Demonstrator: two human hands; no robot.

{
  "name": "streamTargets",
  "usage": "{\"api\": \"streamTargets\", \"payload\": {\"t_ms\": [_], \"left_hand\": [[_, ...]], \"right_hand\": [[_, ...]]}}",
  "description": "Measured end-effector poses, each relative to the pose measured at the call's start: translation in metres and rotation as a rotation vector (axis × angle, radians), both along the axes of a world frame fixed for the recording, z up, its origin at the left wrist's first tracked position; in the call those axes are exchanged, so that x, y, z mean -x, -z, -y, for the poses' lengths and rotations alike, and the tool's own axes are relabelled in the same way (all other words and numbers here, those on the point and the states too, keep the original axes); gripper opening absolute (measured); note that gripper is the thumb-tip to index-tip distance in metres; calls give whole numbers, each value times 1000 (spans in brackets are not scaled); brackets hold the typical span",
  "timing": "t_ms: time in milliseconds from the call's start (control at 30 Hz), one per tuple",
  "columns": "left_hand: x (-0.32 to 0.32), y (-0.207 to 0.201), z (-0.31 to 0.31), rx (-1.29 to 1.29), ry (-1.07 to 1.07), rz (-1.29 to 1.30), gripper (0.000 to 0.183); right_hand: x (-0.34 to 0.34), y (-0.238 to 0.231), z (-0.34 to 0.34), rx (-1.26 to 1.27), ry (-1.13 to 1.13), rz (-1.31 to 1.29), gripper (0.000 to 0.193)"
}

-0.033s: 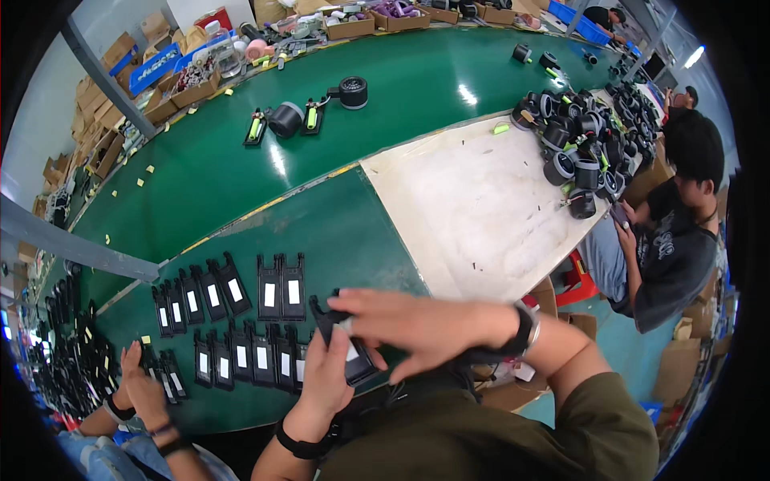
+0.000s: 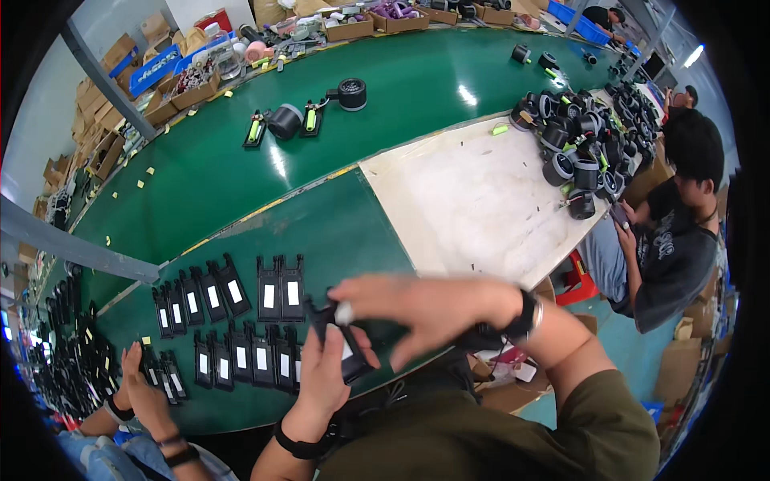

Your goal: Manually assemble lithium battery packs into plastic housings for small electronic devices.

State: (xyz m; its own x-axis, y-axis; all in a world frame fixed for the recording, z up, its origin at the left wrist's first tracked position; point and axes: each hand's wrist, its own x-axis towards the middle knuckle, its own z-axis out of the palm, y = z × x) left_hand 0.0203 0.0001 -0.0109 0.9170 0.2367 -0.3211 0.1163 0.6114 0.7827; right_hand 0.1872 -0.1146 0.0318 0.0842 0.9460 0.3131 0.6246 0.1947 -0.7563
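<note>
My left hand point(image 2: 325, 369) is closed round a flat black plastic panel point(image 2: 353, 365) with a white label, tilted above the near edge of the green table. Across the panel's upper end reaches my right hand point(image 2: 433, 313), smeared by motion. Its lower digit stands apart from the others, and a small white bit point(image 2: 345, 313) shows beneath its fingertips. Whether the right hand grips that bit cannot be made out. Left of my hands, several similar black panels point(image 2: 261, 357) lie in two rows, white labels up. A pair point(image 2: 293, 293) lies just beyond my left hand.
Another person's hands point(image 2: 144, 393) are at the lower left, beside more panels. A pale board point(image 2: 473, 208) bears a heap of black cylindrical units point(image 2: 573, 156) on the right, near a seated person point(image 2: 682, 224). Grey posts point(image 2: 80, 240) rise at the left. Open boxes point(image 2: 349, 30) line the far side.
My right hand has shifted slightly upward and away from me over the panel, uncovering more of the white bit. My left hand and the panel have barely moved.
</note>
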Motion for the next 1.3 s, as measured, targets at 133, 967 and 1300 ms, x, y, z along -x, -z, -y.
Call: {"api": "streamTargets", "payload": {"t_ms": [133, 967, 1300], "left_hand": [[-6, 1, 13, -141, -20, -38, 52], [-50, 5, 11, -1091, 671, 270, 55], [-30, 21, 26, -727, 588, -1, 40]], "right_hand": [[-66, -30, -68, 277, 504, 436, 37], [-57, 34, 124, 151, 583, 394, 27], [102, 191, 148, 541, 567, -191, 57]]}}
